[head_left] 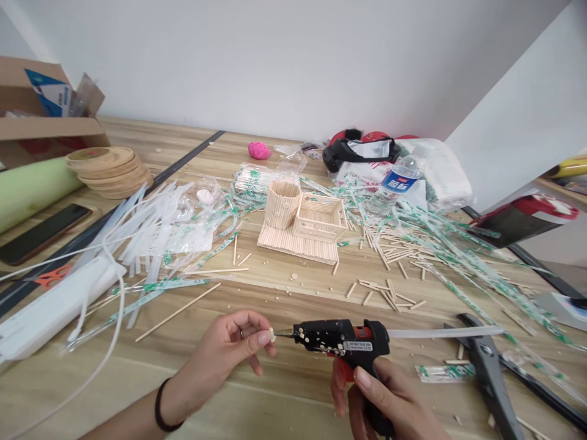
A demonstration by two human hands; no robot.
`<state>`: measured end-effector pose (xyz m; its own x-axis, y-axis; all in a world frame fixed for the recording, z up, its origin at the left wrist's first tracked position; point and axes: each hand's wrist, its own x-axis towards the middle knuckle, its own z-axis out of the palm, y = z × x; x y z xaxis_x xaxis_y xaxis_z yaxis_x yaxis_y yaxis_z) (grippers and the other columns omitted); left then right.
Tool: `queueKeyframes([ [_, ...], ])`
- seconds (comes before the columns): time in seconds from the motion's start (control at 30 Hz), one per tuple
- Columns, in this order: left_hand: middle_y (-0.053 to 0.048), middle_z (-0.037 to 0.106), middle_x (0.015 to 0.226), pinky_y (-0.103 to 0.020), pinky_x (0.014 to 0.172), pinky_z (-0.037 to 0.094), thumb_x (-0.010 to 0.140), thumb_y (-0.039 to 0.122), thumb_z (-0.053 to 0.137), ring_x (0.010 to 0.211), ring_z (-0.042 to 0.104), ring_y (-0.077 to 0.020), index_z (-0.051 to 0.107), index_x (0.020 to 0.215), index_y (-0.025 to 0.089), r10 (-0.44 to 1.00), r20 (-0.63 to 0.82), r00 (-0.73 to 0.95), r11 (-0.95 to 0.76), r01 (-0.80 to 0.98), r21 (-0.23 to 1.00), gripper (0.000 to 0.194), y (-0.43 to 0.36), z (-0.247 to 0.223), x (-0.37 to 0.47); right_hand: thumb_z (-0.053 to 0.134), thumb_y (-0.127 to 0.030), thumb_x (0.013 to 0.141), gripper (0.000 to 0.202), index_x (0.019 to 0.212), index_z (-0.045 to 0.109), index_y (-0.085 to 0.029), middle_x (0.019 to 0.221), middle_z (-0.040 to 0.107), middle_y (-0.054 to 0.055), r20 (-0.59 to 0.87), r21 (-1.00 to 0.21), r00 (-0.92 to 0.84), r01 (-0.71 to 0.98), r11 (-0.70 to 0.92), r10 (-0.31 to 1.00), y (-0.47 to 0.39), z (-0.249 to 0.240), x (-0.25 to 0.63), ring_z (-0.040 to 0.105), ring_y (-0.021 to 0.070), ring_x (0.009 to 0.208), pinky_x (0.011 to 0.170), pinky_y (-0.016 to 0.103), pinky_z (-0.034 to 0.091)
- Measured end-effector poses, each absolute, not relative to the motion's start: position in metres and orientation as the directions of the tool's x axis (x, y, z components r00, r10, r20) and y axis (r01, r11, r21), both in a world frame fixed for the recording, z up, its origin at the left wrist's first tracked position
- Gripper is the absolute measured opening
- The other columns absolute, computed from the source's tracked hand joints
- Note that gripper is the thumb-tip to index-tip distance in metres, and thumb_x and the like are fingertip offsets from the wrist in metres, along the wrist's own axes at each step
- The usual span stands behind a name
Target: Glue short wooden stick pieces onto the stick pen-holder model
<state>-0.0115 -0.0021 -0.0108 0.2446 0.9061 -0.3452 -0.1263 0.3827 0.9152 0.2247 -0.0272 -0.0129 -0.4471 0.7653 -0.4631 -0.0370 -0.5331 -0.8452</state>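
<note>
My right hand [389,397] is wrapped round the handle of a black hot glue gun [328,336], with fingers at its red trigger. A translucent glue stick [444,332] runs out of its back end. Between the thumb and fingers of my left hand [238,339] is a small pale flower-shaped piece [272,334], right at the gun's nozzle tip. Beyond the hands stands a model built of thin wooden sticks [298,241]: a round cup and a rectangular box on a flat base. A similar small flower piece [294,277] lies in front of it.
Cut wooden sticks [394,296] and green-printed wrappers [463,299] litter the right side, near grey cutters [488,360]. Glue sticks [153,214], a white power strip [59,305] with its cable, and a phone [46,232] lie left. A water bottle [397,183] leans at the back.
</note>
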Motion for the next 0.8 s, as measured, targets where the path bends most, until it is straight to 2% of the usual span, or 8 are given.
queueKeyframes([
  [0.27,-0.003,0.065,0.064,-0.021,0.048,0.05,0.072,0.038,0.072,0.062,0.057,-0.0141,0.064,0.076,0.014,0.901,-0.362,0.24,0.394,-0.099,0.914,0.025,-0.0027,-0.0098,-0.012,0.054,-0.056,0.083,0.041,0.081,0.051,-0.015,0.047,0.053,-0.004,-0.439,-0.837,-0.454,-0.106,-0.536,0.776,-0.0283,-0.0135,0.2245,0.035,0.003,0.027,0.029,0.015,0.019],
  [0.5,-0.003,0.066,0.063,-0.02,0.048,0.049,0.07,0.039,0.073,0.062,0.059,-0.0145,0.064,0.075,0.015,0.892,-0.372,0.258,0.408,-0.102,0.907,0.027,-0.0024,-0.0097,-0.0111,0.051,-0.056,0.084,0.043,0.073,0.054,-0.014,0.039,0.051,-0.003,-0.431,-0.85,-0.482,-0.066,-0.522,0.763,-0.0277,-0.0169,0.2263,0.035,0.0036,0.027,0.029,0.015,0.02],
  [0.8,-0.002,0.066,0.063,-0.02,0.047,0.048,0.07,0.039,0.073,0.061,0.059,-0.0145,0.064,0.074,0.015,0.896,-0.37,0.246,0.401,-0.093,0.911,0.026,-0.0026,-0.0087,-0.011,0.051,-0.057,0.084,0.043,0.075,0.052,-0.015,0.041,0.048,-0.005,-0.456,-0.845,-0.447,-0.053,-0.532,0.77,-0.0283,-0.0122,0.2252,0.035,0.0041,0.029,0.03,0.016,0.02],
])
